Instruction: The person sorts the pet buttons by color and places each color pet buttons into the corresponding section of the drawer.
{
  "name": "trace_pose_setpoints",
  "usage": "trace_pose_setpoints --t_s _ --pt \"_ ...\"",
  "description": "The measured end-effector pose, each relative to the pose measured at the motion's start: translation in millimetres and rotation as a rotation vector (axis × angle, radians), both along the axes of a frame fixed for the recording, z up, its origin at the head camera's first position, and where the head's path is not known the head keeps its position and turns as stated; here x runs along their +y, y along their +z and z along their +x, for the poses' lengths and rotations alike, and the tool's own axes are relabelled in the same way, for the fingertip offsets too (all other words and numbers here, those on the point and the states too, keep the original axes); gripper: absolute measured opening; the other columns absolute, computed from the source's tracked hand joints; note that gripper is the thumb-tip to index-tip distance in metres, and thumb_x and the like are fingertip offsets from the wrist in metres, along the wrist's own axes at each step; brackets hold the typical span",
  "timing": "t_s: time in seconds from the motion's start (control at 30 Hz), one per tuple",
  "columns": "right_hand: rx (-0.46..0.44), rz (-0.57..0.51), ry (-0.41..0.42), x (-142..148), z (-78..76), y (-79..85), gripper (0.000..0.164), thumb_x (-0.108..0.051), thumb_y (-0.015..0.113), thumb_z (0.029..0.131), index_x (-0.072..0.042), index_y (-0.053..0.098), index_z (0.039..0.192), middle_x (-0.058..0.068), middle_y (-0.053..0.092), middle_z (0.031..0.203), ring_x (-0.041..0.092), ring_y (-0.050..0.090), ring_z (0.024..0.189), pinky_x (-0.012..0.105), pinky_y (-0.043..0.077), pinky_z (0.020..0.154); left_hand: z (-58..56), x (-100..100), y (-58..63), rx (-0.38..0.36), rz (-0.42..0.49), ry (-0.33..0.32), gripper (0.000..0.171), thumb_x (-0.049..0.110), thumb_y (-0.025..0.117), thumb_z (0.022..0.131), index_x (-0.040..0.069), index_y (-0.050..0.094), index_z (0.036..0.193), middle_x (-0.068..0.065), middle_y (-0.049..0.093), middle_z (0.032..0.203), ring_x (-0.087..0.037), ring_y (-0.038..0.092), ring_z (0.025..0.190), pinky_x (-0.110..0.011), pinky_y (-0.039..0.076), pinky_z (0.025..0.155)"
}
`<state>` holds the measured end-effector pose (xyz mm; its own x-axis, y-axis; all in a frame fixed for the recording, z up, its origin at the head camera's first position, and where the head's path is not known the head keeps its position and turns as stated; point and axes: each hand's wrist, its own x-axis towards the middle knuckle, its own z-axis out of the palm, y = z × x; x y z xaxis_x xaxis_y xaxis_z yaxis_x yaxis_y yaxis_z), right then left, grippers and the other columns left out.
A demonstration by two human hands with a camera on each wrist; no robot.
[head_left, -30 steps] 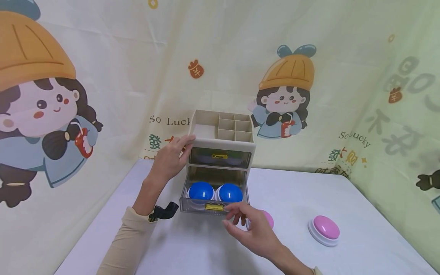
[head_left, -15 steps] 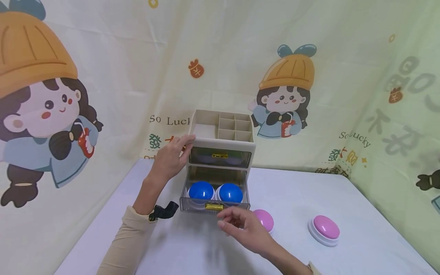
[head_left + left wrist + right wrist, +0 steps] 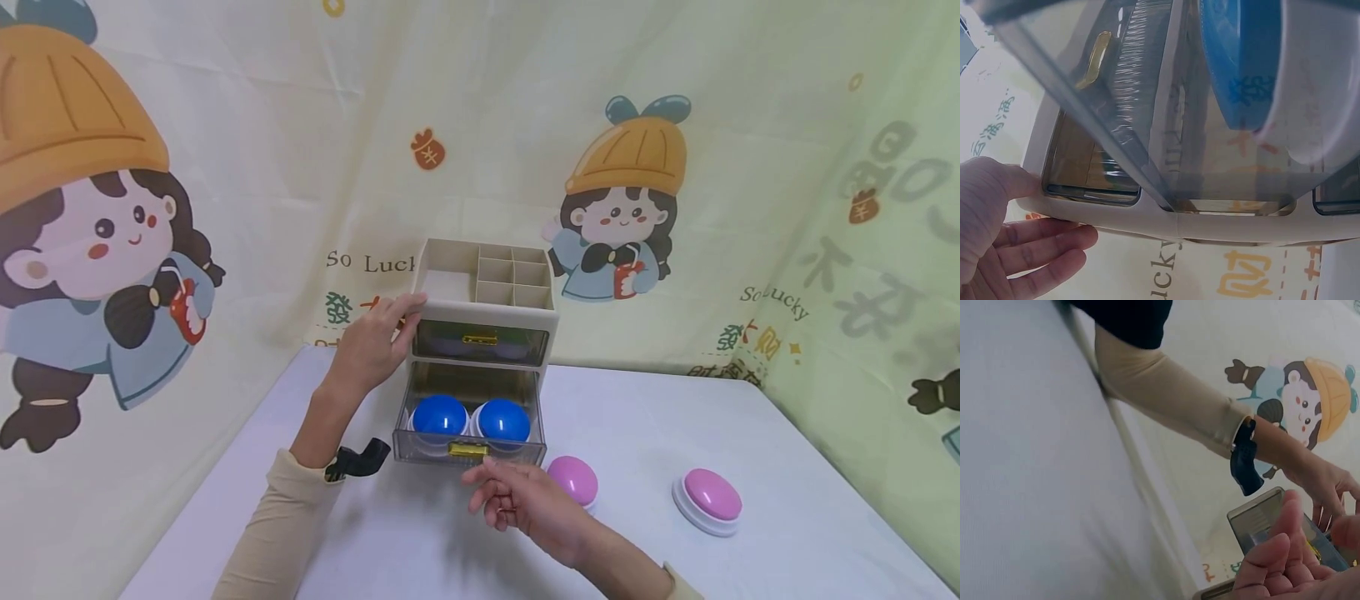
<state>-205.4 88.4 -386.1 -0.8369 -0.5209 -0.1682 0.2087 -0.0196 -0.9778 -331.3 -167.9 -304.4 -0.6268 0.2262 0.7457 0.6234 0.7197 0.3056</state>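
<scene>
Nearest to the gold handle [image 3: 468,450] of the see-through lower drawer [image 3: 521,452], the right hand [image 3: 525,504]; just below the handle and a little to its right; from those fingertips, up and slightly left to the handle, with the beige desk organizer [image 3: 487,313] farther on, away from the person; a tiny gap or a light touch at the drawer front, hard to tell which; right fingers loosely bent, in a half curl, with nothing in them.

Long side of the handle running left to right, same as the drawer front; so straight across the in-and-out way of the drawer, not along it.

Farther from the handle, up and to the left, the left hand [image 3: 371,346]; thumb and fingers bent at the top left corner of the organizer, holding it there.

Lower drawer at the bottom of the organizer, pulled out toward the person, under the closed upper drawer [image 3: 431,343]; inside it, side by side and round tops up, the left blue button [image 3: 439,417] and the right blue button [image 3: 504,421]; on the white tabletop [image 3: 637,417], just right of the drawer and partly behind the right hand, the near pink button [image 3: 573,479]; well apart to the right, the far pink button [image 3: 712,494].
</scene>
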Motion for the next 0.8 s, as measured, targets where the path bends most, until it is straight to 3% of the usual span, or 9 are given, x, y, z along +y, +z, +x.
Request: trace_pose_setpoints --t_s 0.17,0.33,0.8 --pt "-0.103 -0.112 -0.023 0 -3.5 -1.3 0.053 -0.045 0.051 0.105 -0.001 0.065 0.13 -0.003 0.073 0.089 0.005 0.059 0.072 0.02 0.047 0.07 -0.4 -1 0.0 -0.011 -0.001 -0.008 0.035 0.013 0.065 0.101 0.013 0.065 0.135 -0.016 0.071 0.106 -0.024 0.059 0.065 -0.031 0.049 0.056" --pt "-0.133 -0.161 -0.054 -2 -5.3 -1.4 0.049 -0.042 0.051 0.106 -0.001 0.067 0.129 -0.005 0.073 0.085 0.003 0.059 0.07 0.019 0.047 0.07 -1.4 -2 0.5 -0.019 -0.004 -0.012 0.034 0.014 0.064 0.101 0.013 0.065 0.135 -0.017 0.071 0.107 -0.024 0.06 0.065 -0.031 0.048 0.055" --pt "-0.026 -0.106 -0.118 -5 -15.3 13.8 0.047 -0.038 0.052 0.107 0.001 0.07 0.124 -0.005 0.071 0.083 0.006 0.056 0.071 0.02 0.047 0.07 1.4 -5 4.5 -0.084 -0.036 -0.025 0.038 0.011 0.061 0.103 0.013 0.061 0.14 -0.019 0.069 0.122 -0.024 0.059 0.066 -0.033 0.052 0.06"
